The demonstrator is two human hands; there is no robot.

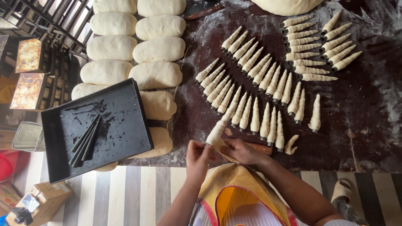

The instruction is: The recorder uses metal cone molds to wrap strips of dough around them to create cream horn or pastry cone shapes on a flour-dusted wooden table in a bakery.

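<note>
Dough-wrapped cone in both hands' grip, w/ loose strip.

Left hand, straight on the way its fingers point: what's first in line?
The left hand already touches the dough-wrapped cone it is working on with the right hand. Beyond that cone, likely the nearest row of finished dough cones, though depth is hard to judge.

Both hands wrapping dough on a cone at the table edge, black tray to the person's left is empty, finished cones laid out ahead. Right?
Not quite: the black tray is not empty; the head view shows a few bare dark cone moulds lying on it. The rest holds: left hand and right hand work a dough-wrapped cone, finished cones ahead.
</note>
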